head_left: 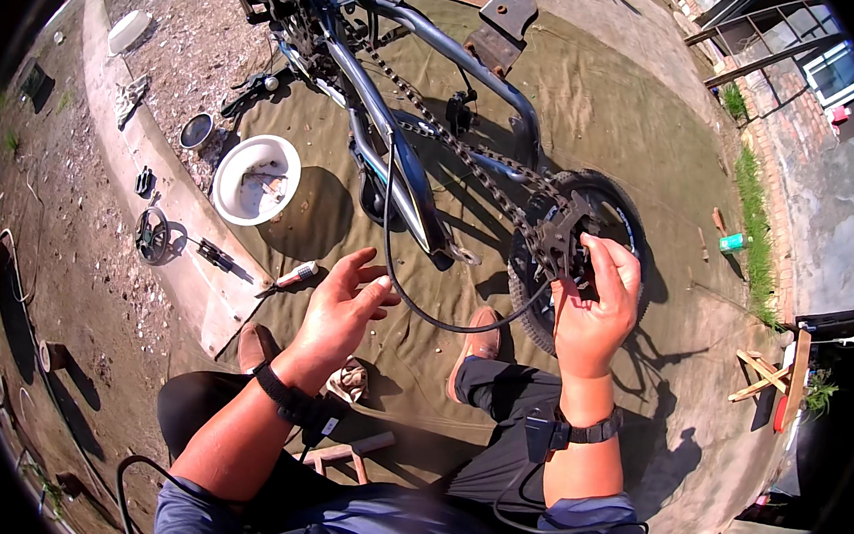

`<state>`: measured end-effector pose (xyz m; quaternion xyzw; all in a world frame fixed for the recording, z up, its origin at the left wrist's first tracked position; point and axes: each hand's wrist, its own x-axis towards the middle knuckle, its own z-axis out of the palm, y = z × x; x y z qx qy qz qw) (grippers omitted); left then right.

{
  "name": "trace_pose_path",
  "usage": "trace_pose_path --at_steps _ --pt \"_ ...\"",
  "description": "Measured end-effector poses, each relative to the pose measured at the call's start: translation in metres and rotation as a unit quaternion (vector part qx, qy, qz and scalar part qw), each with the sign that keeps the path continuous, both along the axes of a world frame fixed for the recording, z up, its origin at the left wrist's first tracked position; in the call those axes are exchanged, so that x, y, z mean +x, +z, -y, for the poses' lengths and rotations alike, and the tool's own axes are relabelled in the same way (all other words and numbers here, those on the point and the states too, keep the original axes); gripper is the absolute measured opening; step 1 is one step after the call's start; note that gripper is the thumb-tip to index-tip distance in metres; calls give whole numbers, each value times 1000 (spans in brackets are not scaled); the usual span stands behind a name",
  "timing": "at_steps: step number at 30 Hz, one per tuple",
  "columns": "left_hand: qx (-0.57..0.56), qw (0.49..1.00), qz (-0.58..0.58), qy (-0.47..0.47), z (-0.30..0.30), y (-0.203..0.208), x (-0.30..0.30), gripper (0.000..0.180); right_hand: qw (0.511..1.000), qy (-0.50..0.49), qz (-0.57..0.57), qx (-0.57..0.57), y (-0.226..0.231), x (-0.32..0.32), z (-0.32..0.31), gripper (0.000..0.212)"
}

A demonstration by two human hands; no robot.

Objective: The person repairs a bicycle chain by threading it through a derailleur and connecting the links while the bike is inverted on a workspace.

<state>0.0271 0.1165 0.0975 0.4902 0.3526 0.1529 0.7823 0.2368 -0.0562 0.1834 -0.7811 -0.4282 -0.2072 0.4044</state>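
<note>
A dark blue bicycle frame hangs in front of me with its rear end toward me. From it a chain runs to a dark rear derailleur, which my right hand pinches between thumb and fingers. A black cable loops down from the frame and curves up to the derailleur. My left hand is beside the left side of this loop, its fingers apart and nothing in them; whether a fingertip touches the cable I cannot tell.
Beneath the derailleur is a wheel with a black tyre. A white basin, a screwdriver, a crank with a chainring and a small dark bowl are to the left. A metal stand rises at the top.
</note>
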Motion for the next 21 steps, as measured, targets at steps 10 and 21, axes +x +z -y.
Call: trace_pose_path --at_steps 10,21 --pt "-7 999 35 24 -12 13 -1 53 997 2 69 -27 10 -4 8 60" --pt "-2 999 42 32 -13 23 -2 48 997 13 74 -27 11 -7 13 59"
